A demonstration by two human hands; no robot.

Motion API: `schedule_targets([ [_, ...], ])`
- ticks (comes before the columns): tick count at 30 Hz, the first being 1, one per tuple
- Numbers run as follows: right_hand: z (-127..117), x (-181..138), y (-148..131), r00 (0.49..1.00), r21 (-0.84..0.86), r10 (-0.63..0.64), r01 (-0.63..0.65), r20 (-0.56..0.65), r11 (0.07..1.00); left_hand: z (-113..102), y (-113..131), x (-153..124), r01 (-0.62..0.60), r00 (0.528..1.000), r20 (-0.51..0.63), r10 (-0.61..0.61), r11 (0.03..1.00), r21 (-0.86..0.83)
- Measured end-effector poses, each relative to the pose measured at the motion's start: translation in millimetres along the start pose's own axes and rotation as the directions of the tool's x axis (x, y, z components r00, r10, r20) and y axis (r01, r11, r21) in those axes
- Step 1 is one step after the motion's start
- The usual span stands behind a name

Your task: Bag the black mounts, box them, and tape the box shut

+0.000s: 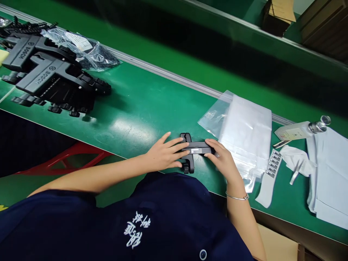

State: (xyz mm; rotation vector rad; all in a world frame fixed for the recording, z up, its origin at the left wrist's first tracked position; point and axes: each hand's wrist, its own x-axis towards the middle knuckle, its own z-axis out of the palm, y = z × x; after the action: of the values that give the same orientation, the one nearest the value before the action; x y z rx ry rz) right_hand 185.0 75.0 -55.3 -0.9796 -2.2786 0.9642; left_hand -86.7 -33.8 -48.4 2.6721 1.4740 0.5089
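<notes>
A black T-shaped plastic holder [196,148] with a small white label on its bar lies on the green bench near the front edge. My left hand [164,154] reaches over it from the left, fingers spread, with fingertips resting on the crosspiece and the near end of the bar. At the bar's other end, my right hand [223,159] grips it between thumb and fingers. A black knob [186,168] shows at the crosspiece's lower end.
Several black BOSCH-marked holders [43,74] are piled at the left beside a bag of black parts [95,54]. To the right lie clear plastic bags [246,127], a label strip [269,181], a bottle [295,130], a white cloth [293,157], tweezers [295,174] and white sheets [331,174].
</notes>
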Motion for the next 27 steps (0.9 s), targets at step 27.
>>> schedule_targets([
  [27, 0.6, -225.5, 27.0, 0.564, 0.894, 0.774, -0.132, -0.288, 0.428, 21.2, -29.6, 212.4, -0.036, 0.923, 0.376, 0.076, 0.993, -0.113],
])
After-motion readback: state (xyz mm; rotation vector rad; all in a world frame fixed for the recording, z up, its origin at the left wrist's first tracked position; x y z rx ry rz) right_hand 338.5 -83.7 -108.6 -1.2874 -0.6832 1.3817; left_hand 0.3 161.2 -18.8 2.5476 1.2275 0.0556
